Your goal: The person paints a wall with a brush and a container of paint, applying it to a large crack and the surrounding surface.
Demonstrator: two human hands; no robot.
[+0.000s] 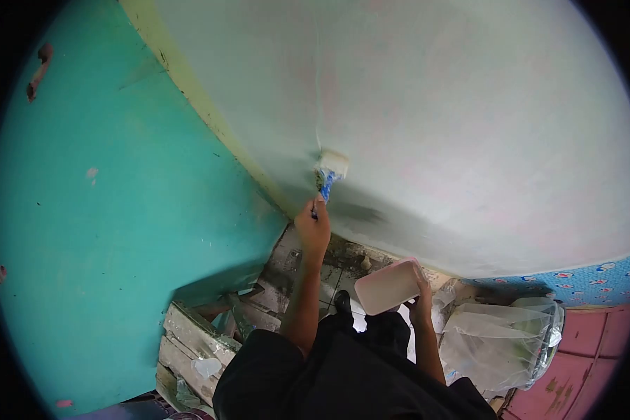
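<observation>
My left hand (313, 227) is closed around the blue handle of a wide paintbrush (325, 180). The brush's whitish, paint-coated head rests against the pale wall (427, 126), beside a thin vertical line running up it. Lower down, my right hand (420, 302) grips the right side of a pale pink rectangular tub (414, 268). Whitish paint appears to cover the inside of the tub, which is held at waist height and slightly tilted. Some fingers of my right hand are hidden beneath it.
A turquoise wall (112, 231) meets the pale wall at a yellowish corner strip (210, 115). Worn wooden furniture (189, 343) stands low on the left. To the right are a plastic-covered bundle (497, 343), blue patterned covering (595, 280) and a pink panel (563, 378). Debris lies along the floor's edge.
</observation>
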